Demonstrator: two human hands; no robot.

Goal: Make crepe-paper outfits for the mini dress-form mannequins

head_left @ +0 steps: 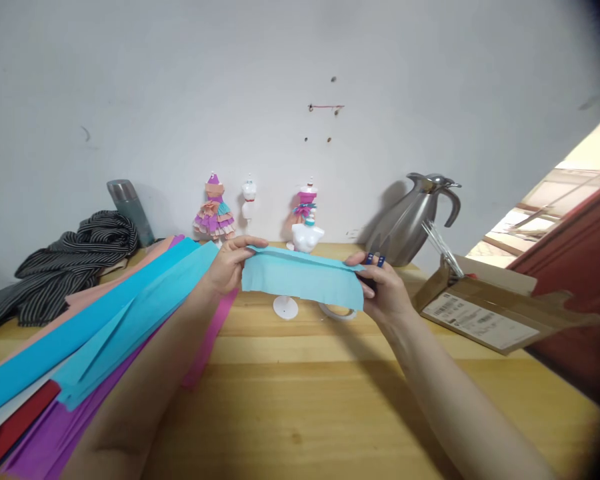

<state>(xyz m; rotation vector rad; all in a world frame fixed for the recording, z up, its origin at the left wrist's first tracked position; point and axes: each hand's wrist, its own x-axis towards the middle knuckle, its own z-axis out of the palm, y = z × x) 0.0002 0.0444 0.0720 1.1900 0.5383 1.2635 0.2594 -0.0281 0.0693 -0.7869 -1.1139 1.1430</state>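
A strip of light blue crepe paper (303, 277) is stretched between my hands, its upper edge folded over. My left hand (233, 263) pinches the strip's left top corner between thumb and fingers. At the other end, my right hand (383, 287) grips the right top corner. Blue bands, apparently scissor handles (375, 259), show around its fingers; the rest is mostly hidden by the hand. Just behind the paper stands a small white dress form (307, 237), partly covered by the strip. Its round white base (285, 307) shows below, beside a tape roll (338, 312).
Coloured crepe paper sheets (95, 327) lie at left, near a striped cloth (75, 260) and a flask (130, 210). Along the wall stand a doll-sized ruffled dress (215, 210) and other small forms (249, 199). A steel jug (410, 220) and cardboard box (495, 310) are at right.
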